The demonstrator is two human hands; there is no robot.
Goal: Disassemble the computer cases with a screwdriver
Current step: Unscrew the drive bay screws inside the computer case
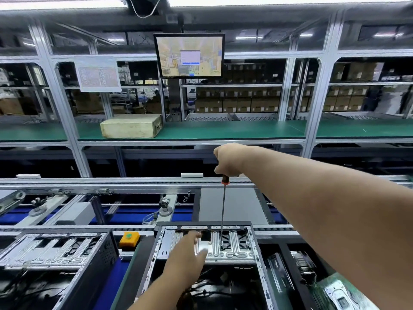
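Right hand fingers grip the screwdriver handle; shaft vertical, tip on a screw directly below. Left hand, open, rests on the case beside it.

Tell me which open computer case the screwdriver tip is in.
The middle case, straight ahead. The right hand holds the screwdriver upright over its metal bracket, the left hand resting there. The left case is untouched.

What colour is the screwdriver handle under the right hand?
Red with a black band, seen on the screwdriver handle below the right hand in the head view.
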